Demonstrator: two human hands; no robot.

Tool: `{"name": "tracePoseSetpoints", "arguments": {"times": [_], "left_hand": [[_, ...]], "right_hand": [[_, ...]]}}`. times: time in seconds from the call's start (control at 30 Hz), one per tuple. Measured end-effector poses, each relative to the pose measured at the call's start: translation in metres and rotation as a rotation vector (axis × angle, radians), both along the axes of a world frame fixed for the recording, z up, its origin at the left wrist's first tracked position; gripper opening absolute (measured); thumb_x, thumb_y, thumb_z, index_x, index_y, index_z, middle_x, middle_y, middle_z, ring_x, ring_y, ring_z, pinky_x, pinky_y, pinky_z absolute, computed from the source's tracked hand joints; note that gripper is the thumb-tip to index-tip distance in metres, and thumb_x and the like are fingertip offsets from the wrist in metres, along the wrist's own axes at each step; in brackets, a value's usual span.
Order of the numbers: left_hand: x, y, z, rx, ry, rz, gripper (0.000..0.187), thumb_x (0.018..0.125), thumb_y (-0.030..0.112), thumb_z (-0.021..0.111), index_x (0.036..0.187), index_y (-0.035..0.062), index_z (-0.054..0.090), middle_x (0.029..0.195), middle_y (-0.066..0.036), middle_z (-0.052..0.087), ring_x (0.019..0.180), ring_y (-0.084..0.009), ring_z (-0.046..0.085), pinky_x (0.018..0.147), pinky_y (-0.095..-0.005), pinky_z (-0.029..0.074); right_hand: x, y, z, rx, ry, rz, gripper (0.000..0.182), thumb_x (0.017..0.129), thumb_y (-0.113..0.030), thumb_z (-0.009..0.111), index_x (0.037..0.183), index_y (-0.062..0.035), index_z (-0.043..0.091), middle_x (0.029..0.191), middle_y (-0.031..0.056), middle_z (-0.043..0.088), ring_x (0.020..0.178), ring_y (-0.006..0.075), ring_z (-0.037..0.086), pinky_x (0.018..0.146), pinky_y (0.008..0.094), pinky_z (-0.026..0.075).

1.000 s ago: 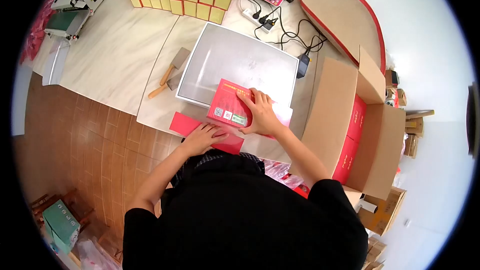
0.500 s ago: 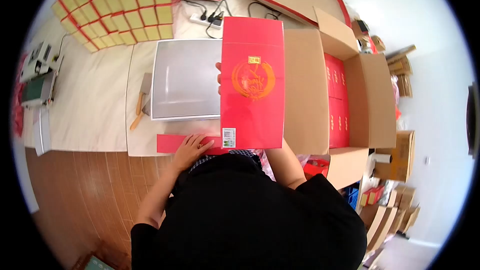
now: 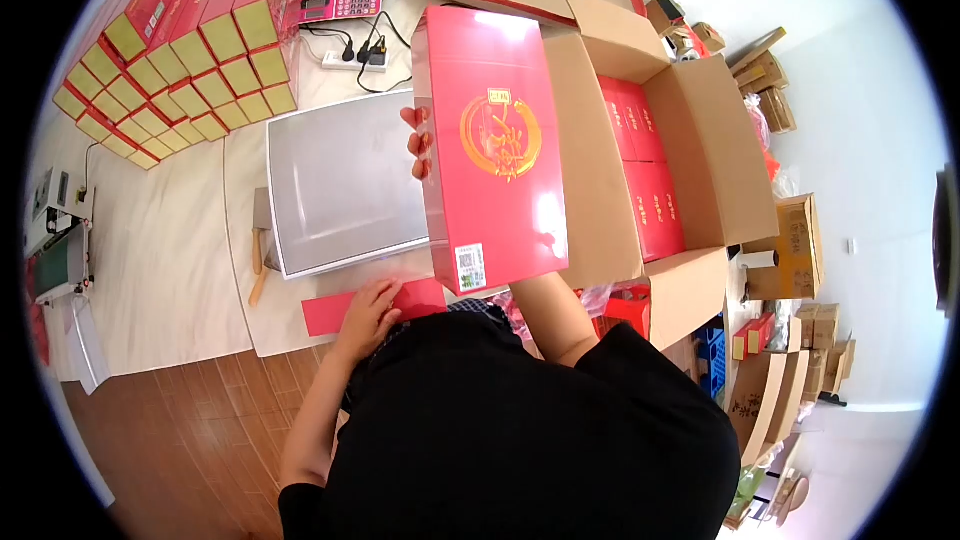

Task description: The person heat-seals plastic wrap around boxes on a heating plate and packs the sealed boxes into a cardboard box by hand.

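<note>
My right hand [image 3: 418, 143] holds a large flat red gift box [image 3: 490, 145] with a gold emblem, lifted off the table and tilted, its fingertips showing at the box's left edge. The box hangs between the metal tray [image 3: 340, 180] and the open cardboard carton [image 3: 650, 140], which has red boxes packed inside. My left hand [image 3: 368, 308] rests flat on a red paper strip [image 3: 340, 308] at the table's near edge.
Stacked red and yellow boxes [image 3: 175, 50] fill the far left of the white table [image 3: 160, 240]. A pink scale [image 3: 338, 2] and power strip sit behind the tray. A cleaver [image 3: 258, 245] lies left of the tray. More cartons [image 3: 790, 240] stand at the right.
My right hand lifted the red box from the tray and turned it face up, then carried it up and toward the carton. My left hand stayed on the red strip.
</note>
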State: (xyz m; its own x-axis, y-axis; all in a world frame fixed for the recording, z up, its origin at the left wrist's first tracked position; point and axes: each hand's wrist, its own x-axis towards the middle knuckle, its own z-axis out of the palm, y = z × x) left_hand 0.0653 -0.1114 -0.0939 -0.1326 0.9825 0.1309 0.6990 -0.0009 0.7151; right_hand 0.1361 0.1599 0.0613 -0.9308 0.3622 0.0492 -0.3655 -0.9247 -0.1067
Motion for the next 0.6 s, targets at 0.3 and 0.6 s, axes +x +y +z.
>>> {"name": "tracePoseSetpoints", "arguments": {"times": [0.3,0.6], "left_hand": [[-0.011,0.035,0.092,0.358,-0.421,0.458,0.024,0.094,0.009,0.047,0.112,0.0019,0.061,0.108,-0.016,0.059,0.102,-0.0288,0.057,0.091,-0.0341,0.043],[-0.004,0.001,0.070,0.343,-0.509,0.617,0.020,0.092,0.005,0.049,0.106,0.0007,0.062,0.100,-0.012,0.063,0.093,-0.0231,0.060,0.085,-0.0312,0.046]], "right_hand": [[0.016,-0.018,-0.005,0.509,-0.486,-0.315,0.059,0.089,-0.044,0.054,0.129,-0.0018,0.044,0.120,0.0159,0.053,0.103,0.0285,0.056,0.083,0.0450,0.051],[0.014,-0.023,-0.062,2.506,-1.408,-0.654,0.089,0.056,-0.042,0.078,0.137,-0.0231,0.045,0.136,0.0240,0.034,0.119,0.0412,0.037,0.100,0.0524,0.028]]}}
